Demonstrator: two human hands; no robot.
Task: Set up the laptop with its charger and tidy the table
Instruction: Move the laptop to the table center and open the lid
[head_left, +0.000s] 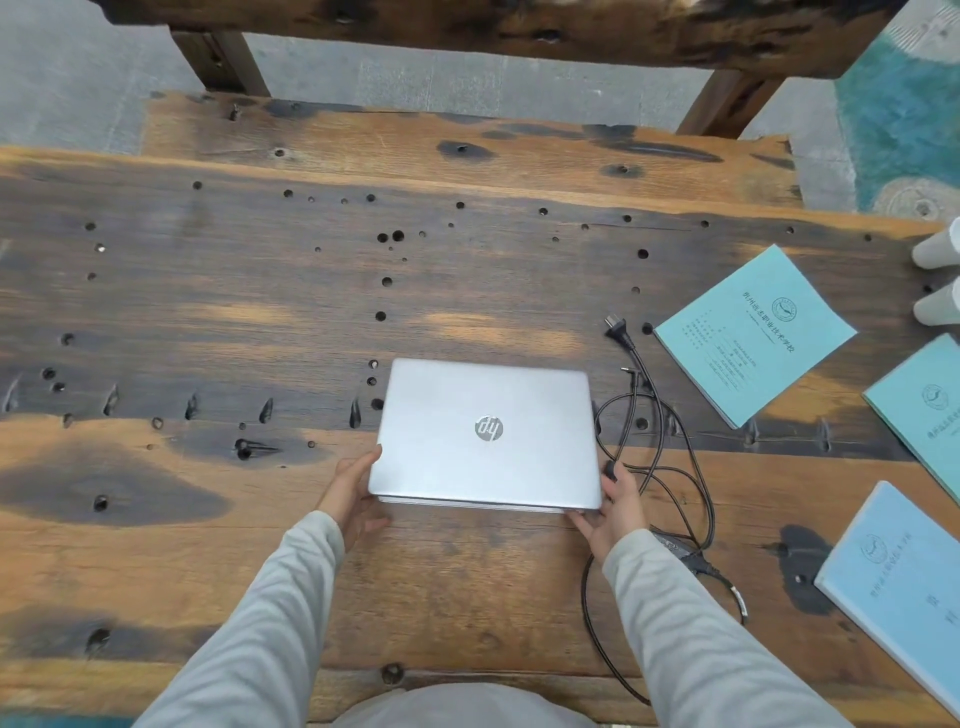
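Both hands are gripping the closed laptop (488, 434) at mid-table (208, 312): left hand (353, 493) and right hand (613, 512) clamped on its near corners. The charger (680, 556) cable is lying looped just right of the laptop; sliding rightward risks snagging it or dragging the plug (615, 327).

Laptop (488, 436) centre table (208, 312); charger (660, 467) right; booklets (753, 332) farther right.
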